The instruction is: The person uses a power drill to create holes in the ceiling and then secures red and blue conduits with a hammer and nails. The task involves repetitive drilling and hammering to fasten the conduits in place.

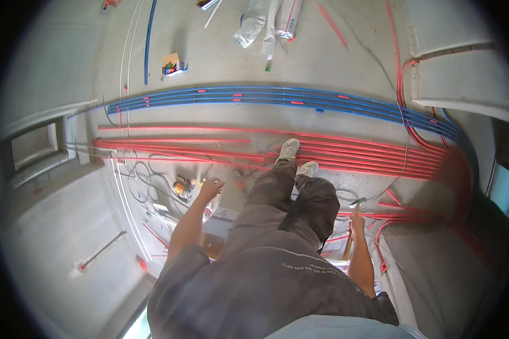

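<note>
1. The person's right hand (356, 225) is closed around the slim, wooden-looking handle of what appears to be a hammer (356, 209), its small, dull head uppermost, beside the person's right leg.
2. The left hand (211, 187) hangs with loosely curled fingers, holding nothing visible, near a yellow-and-dark power tool (182, 187) and looping grey cable (144, 175).
3. Smooth, straight red pipes (367, 157) run in close parallel rows beneath and beside the shoes (289, 149).
4. Beyond them, slender blue pipes (266, 95) bearing short red sleeves cross the matte grey floor (209, 59).
5. Farther off lie crinkled, silvery wrapped rolls (288, 17) and an opened cardboard box (171, 62).
</note>
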`<state>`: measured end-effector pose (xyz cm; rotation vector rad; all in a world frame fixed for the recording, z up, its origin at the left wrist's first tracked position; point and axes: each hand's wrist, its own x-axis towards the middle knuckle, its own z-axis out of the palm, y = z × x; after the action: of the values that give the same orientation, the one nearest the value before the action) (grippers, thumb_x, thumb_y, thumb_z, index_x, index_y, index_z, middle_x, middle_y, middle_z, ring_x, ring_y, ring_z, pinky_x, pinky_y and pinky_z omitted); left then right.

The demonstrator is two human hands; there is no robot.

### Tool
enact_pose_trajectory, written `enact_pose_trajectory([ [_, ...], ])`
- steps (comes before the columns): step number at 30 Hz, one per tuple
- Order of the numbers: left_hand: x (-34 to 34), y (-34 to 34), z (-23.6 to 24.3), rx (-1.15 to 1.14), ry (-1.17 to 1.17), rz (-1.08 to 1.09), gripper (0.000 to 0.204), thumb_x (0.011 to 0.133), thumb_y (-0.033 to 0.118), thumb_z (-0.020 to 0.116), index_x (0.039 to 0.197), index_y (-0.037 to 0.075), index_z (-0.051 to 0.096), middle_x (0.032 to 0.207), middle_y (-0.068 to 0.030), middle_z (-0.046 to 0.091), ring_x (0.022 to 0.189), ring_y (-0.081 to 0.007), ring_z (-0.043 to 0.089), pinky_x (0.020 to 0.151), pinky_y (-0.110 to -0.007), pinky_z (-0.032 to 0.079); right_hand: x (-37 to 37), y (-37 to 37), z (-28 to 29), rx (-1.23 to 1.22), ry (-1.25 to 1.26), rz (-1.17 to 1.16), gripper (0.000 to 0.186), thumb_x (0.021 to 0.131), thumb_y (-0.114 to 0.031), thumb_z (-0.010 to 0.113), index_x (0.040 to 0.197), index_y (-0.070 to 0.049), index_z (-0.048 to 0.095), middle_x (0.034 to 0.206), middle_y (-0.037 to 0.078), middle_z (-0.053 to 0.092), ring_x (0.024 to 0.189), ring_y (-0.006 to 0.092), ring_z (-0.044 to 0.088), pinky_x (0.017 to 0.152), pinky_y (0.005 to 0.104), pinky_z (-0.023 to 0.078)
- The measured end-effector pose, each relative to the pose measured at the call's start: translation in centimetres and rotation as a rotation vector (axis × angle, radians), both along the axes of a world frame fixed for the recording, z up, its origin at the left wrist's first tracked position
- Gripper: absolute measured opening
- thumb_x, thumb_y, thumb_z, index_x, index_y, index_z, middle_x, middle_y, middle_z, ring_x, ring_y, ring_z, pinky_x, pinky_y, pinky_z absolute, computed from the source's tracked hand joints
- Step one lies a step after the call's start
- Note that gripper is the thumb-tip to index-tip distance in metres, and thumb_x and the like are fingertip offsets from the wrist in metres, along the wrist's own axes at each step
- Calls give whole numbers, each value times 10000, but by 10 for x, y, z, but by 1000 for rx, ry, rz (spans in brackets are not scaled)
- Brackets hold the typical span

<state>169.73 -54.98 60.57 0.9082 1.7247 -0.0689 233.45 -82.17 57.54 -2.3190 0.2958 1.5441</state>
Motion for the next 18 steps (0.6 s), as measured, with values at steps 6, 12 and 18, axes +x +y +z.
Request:
enact_pose_trajectory([
  [6, 8, -33, 21, 37, 94, 59, 361, 955, 316, 765, 1094, -16, 739, 879, -128, 744, 746, -201, 731, 665, -346, 599, 49, 55, -38, 147, 8, 51, 207, 1006, -182, 639, 836, -118, 540, 623, -5, 457, 459, 144, 458, 403, 345, 362],
  [12, 6, -88, 27, 4, 154, 237, 302, 974, 272, 734, 1084, -9, 749, 866, -111, 725, 715, -201, 700, 645, -364, 569, 73, 96, -89, 60, 77, 168, 296, 1012, -235, 663, 787, -138, 497, 623, -2, 456, 461, 144, 452, 398, 343, 347],
  [18, -31, -95, -4, -8, 192, 249, 325, 958, 283, 773, 1088, -12, 734, 906, -109, 730, 740, -212, 714, 637, -364, 574, 42, 196, -79, 117, -59, 408, 203, 971, -156, 701, 844, -79, 563, 630, 16, 503, 464, 183, 520, 412, 380, 442],
])
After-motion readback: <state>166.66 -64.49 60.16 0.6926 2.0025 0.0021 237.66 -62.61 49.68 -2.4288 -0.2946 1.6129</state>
